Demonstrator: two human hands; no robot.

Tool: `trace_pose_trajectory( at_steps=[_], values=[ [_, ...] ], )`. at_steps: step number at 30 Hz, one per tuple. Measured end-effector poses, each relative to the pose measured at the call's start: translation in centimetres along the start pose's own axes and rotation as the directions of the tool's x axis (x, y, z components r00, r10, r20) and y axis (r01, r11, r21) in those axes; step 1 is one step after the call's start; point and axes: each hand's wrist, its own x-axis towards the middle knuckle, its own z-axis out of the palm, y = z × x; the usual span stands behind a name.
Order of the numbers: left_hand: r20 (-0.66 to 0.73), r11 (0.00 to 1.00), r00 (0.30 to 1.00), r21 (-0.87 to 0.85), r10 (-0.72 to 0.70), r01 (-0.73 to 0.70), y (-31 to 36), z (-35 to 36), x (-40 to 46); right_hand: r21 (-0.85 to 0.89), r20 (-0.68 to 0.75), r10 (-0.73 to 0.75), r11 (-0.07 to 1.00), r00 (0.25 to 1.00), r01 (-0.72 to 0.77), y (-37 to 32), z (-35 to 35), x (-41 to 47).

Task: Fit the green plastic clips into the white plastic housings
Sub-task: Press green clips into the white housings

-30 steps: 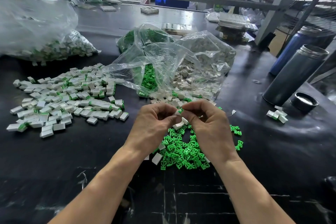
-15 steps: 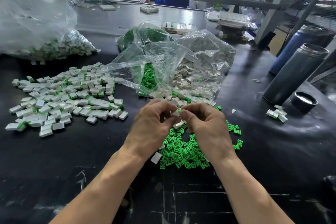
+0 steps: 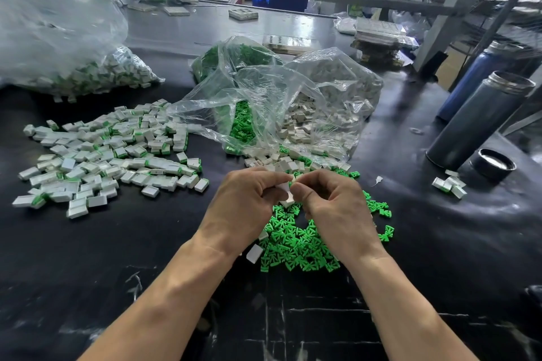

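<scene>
While the left hand pinches a white housing above the loose green clips near the worktop's front edge, the right hand grips it from the opposite side, any clip between them hidden.

Both bare forearms reach forward and converge above the tabletop. The left hand and right hand meet fingertip to fingertip, knuckles up, fingers curled inward, pinching the same small white housing between them, thumbs nearly touching.
</scene>
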Motion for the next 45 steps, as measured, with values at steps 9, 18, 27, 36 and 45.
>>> trace_pose_trajectory(
  at_steps=[9,18,27,36,45],
  values=[
    [0.045,1.0,0.999,0.016,0.018,-0.019,-0.5,0.0,0.0,-0.093,0.016,-0.041,0.995,0.999,0.043,-0.3,0.0,-0.4],
    [0.065,0.996,0.995,0.038,0.078,-0.081,-0.3,-0.1,-0.1,-0.088,0.015,-0.025,0.996,1.0,0.026,-0.3,-0.1,-0.4],
    [0.035,0.995,0.997,0.062,0.071,-0.073,-0.3,0.3,0.1,-0.076,-0.023,-0.037,0.997,0.999,0.035,-0.4,0.3,-0.5],
    [0.031,0.991,0.998,-0.123,-0.047,0.051,-0.3,0.9,0.0,0.02,-0.037,0.023,1.0,0.999,-0.022,-0.3,0.1,-0.2],
    [0.03,0.913,0.997,-0.402,-0.068,0.074,0.6,1.6,0.3,0.157,-0.005,0.156,0.976,0.988,-0.153,-0.5,0.6,-0.1]
  ],
)
